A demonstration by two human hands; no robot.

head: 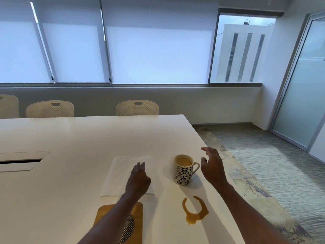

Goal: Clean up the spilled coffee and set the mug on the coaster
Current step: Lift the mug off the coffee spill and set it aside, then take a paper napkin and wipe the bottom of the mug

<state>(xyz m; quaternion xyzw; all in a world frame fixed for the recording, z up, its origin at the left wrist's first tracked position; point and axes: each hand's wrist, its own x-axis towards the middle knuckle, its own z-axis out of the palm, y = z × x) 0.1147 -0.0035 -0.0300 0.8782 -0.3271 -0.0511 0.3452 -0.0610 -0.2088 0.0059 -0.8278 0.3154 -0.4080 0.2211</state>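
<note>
Mug (pixel 183 170) stands on worktop (pixel 88 138) at 12 o'clock of spill (pixel 194 211), off coaster (pixel 105 213); right hand (pixel 213 166) spread empty beside handle, left hand (pixel 139 179) loosely open, empty, over napkin (pixel 119 175), likely for wiping.

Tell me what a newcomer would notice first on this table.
The brown ring of spilled coffee near the table's front right edge stands out most. Just beyond it stands a leaf-patterned mug, coffee inside, with the right hand open beside its handle. The left hand hovers over a white paper towel.
</note>
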